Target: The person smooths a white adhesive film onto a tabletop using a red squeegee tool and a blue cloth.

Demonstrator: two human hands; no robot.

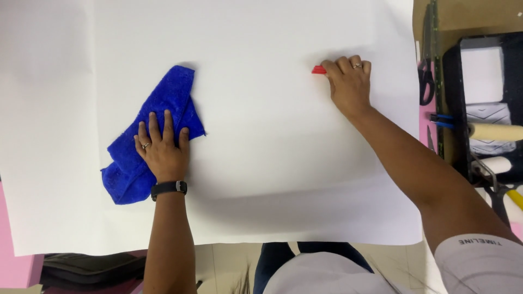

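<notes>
Your left hand (162,148) lies flat, fingers spread, on the blue cloth (152,136) at 9 o'clock. Your right hand (348,81), at 1 o'clock, has its fingers curled onto a red tool (318,69). The white sheet (256,163) looks mostly smoothed; a shallow ripple remains near 5 o'clock.

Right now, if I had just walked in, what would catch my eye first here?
Most likely the bright blue cloth, crumpled on the left of a big white sheet, with the left hand pressed flat on it. Next, the small red tool peeping from under the right hand near the sheet's upper right. Off the right edge sits a black tray with paint rollers, beside scissors.
</notes>
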